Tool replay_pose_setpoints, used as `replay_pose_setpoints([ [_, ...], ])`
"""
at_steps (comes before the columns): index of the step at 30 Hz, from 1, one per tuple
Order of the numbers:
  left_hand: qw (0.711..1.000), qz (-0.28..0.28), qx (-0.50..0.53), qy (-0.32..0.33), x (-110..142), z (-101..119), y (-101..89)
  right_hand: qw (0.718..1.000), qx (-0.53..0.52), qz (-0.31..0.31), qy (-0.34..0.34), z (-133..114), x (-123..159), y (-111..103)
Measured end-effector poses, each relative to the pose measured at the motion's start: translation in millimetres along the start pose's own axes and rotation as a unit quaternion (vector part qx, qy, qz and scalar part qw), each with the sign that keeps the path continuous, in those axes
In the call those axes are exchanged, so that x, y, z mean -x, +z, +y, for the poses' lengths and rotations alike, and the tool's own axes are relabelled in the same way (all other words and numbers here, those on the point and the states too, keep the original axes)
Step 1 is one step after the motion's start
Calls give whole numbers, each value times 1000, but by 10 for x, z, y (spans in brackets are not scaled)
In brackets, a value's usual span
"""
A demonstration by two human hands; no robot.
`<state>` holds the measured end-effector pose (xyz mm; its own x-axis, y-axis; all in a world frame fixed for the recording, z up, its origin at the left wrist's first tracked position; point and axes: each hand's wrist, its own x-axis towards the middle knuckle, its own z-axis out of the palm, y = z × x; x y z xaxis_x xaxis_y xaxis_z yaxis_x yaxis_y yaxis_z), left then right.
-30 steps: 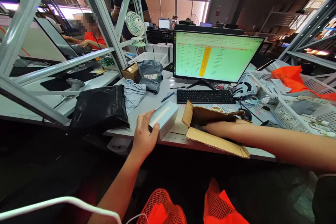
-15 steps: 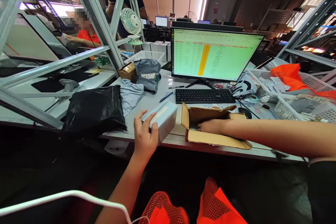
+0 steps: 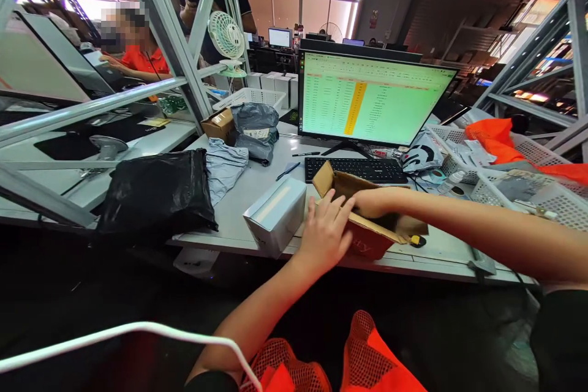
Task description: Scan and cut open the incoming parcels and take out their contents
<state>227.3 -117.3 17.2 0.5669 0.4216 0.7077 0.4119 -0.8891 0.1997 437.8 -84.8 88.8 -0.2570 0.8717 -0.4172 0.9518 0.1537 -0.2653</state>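
Observation:
An open brown cardboard box [image 3: 372, 244] sits slightly turned at the front edge of the desk, its left flap raised. My left hand [image 3: 325, 226] grips its near left corner, fingers spread over the rim and thumb along the front wall. My right hand [image 3: 371, 201] reaches down into the box; its fingertips are hidden inside, so what they touch does not show. Just left of the box stands a closed light-blue and grey carton [image 3: 278, 220], with no hand on it.
Behind the box are a keyboard [image 3: 358, 169] and a monitor [image 3: 367, 98]. A black plastic parcel [image 3: 158, 196] and grey bags lie leftward. White baskets [image 3: 493, 190] stand to the right, metal frame bars [image 3: 160, 18] on both sides. A white cable [image 3: 138, 327] crosses the lower left. A person sits beyond the left bars.
My left hand has let go of the blue-grey carton and moved right onto the cardboard box. The carton now stands flat on the desk. The cardboard box has turned, its right end nearer me.

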Motion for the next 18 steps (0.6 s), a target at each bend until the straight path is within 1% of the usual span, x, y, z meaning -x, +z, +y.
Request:
replay_pose_setpoints([
  [1, 1000, -15, 3, -12, -43, -6, 39, 1000, 2, 19, -8, -5, 123, -97],
  [2, 1000, -19, 12, -21, -71, -17, 57, 999, -8, 50, -17, -11, 273, -182],
  [3, 999, -14, 24, -27, -87, -25, 52, 994, -35, 97, -30, -20, 441, -247],
  [4, 999, -3, 38, -28, -96, -26, 25, 985, -78, 151, -45, -29, 614, -289],
  [5, 998, 13, 54, -24, -104, -18, -21, 969, -135, 200, -59, -39, 779, -306],
  [6, 997, 30, 72, -21, -116, -1, -81, 949, -198, 236, -71, -46, 925, -299],
  [7, 994, 49, 96, -25, -138, 24, -151, 928, -260, 254, -83, -52, 1046, -273],
  [8, 989, 68, 129, -38, -170, 53, -225, 909, -315, 256, -95, -55, 1136, -234],
  [9, 980, 80, 171, -60, -211, 85, -298, 892, -359, 251, -106, -57, 1199, -188],
  [10, 967, 79, 225, -87, -259, 115, -367, 879, -393, 246, -116, -62, 1238, -142],
  [11, 949, 57, 287, -119, -307, 143, -427, 867, -417, 242, -124, -73, 1259, -100],
  [12, 923, 15, 354, -150, -352, 166, -477, 857, -436, 242, -132, -93, 1269, -63],
  [13, 887, -40, 421, -182, -387, 185, -515, 846, -452, 246, -137, -125, 1272, -31],
  [14, 845, -93, 482, -213, -409, 202, -543, 832, -471, 259, -140, -170, 1273, 1],
  [15, 803, -128, 528, -244, -415, 217, -562, 810, -497, 277, -142, -229, 1272, 37],
  [16, 773, -138, 556, -272, -407, 234, -574, 783, -530, 294, -143, -301, 1269, 82],
  [17, 758, -123, 569, -295, -385, 254, -582, 755, -562, 306, -144, -383, 1264, 141],
  [18, 756, -92, 570, -309, -352, 279, -589, 734, -588, 307, -146, -472, 1255, 215],
])
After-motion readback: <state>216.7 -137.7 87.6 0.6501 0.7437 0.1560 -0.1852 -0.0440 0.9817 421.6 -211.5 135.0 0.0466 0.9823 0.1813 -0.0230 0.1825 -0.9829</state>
